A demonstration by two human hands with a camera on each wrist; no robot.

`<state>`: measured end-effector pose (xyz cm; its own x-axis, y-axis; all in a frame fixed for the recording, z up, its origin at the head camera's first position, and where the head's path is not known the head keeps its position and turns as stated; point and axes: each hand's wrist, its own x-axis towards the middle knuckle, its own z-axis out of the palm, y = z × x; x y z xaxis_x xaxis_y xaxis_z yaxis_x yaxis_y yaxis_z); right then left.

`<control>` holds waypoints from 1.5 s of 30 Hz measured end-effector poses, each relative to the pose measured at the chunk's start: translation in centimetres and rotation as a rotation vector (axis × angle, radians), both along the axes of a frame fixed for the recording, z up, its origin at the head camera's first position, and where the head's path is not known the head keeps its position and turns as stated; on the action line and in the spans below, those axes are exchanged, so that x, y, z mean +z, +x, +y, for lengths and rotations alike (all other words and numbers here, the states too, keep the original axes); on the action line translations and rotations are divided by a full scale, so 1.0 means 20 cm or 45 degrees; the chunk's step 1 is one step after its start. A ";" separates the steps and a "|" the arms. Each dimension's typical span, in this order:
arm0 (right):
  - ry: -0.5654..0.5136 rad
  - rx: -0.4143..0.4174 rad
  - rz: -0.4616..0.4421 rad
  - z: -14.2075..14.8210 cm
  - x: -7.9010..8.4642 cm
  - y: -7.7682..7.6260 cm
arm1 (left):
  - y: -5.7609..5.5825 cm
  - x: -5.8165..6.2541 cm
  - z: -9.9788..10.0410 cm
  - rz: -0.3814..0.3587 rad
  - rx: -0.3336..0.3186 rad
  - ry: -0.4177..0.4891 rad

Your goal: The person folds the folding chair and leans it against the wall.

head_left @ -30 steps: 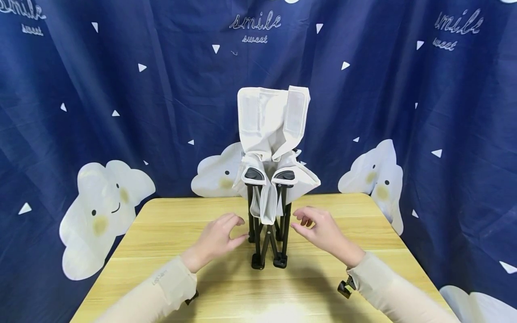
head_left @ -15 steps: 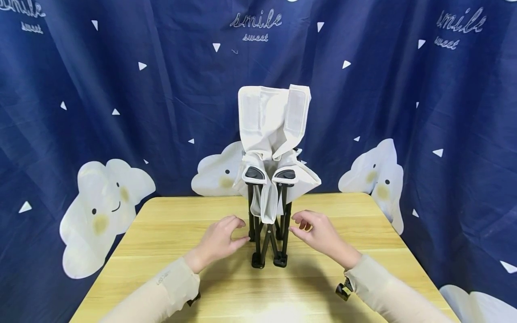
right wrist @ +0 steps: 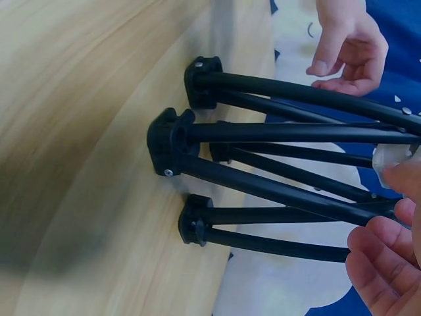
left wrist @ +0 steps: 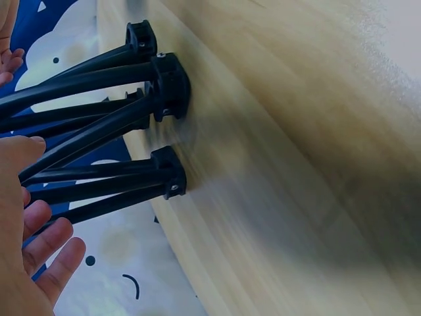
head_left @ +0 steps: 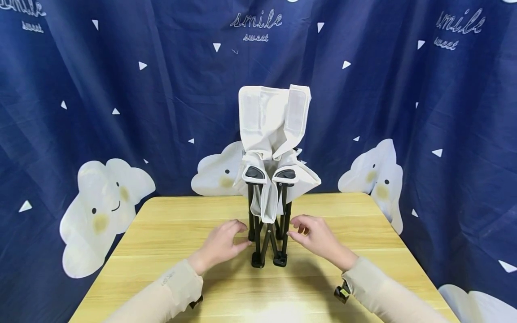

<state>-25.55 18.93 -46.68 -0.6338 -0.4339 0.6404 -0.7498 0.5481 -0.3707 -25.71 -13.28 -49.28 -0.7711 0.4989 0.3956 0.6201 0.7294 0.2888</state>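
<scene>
A small folding chair (head_left: 268, 119), folded up, stands upright with white fabric bunched over thin black legs (head_left: 257, 242). Its left side has my left hand (head_left: 220, 244) beside it, thumb and fingers spread loosely close to the legs. Across from it my right hand (head_left: 317, 234) is held with bent, loose fingers near the right legs. Whether the fingertips touch the legs I cannot tell. In the left wrist view several black plastic feet (left wrist: 172, 85) stand on the wood. The right wrist view has crossed black tubes (right wrist: 276, 191) by the fingers (right wrist: 388, 253).
The chair stands on a light wooden table (head_left: 169, 224) with rounded far corners. Behind and around it hangs a dark blue curtain (head_left: 181, 89) with cloud and triangle prints. A small black device (head_left: 342, 292) sits at the right sleeve's cuff.
Both hands have moved slightly inward, the left to the right and the right to the left, closer to the chair legs. The chair stays where it was.
</scene>
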 end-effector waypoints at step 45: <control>-0.001 -0.239 -0.582 -0.03 -0.26 0.02 | 0.00 -0.17 0.09 -0.555 -0.013 0.428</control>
